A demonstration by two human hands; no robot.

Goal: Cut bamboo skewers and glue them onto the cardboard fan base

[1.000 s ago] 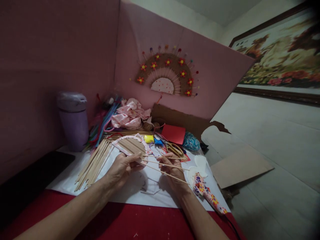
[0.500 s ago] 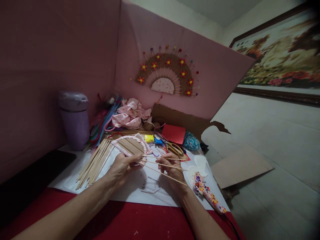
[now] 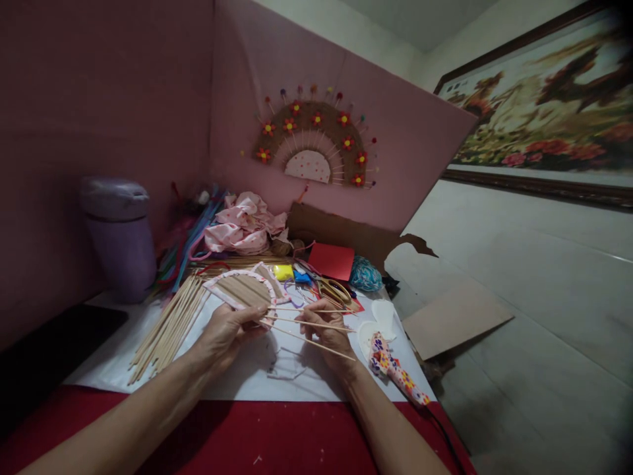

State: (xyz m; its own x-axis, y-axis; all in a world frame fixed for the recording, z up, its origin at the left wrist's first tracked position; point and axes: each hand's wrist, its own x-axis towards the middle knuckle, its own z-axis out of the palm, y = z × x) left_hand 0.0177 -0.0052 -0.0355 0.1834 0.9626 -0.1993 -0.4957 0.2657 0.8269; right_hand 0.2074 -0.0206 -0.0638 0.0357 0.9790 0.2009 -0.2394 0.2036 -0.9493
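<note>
My left hand grips the lower right edge of a rounded cardboard piece trimmed with pink dotted fabric, thumb on top. Three thin wooden sticks fan out to the right from that edge. Around the sticks, the fingers of my right hand are closed, seemingly pinching the middle one; the fingertips are partly hidden. A thick row of similar sticks lies on the white sheet left of my hands. Right of my right hand rests a glue gun wrapped in flowered fabric.
Scissors, red paper, blue yarn and crumpled pink fabric crowd the back. A purple tumbler stands at left. Behind, a pink board bears a decorated cardboard half-ring. A cord trails off the red tablecloth.
The camera view has turned slightly right, so everything sits further left in the picture. Both hands keep the same hold on the cardboard piece and sticks.
</note>
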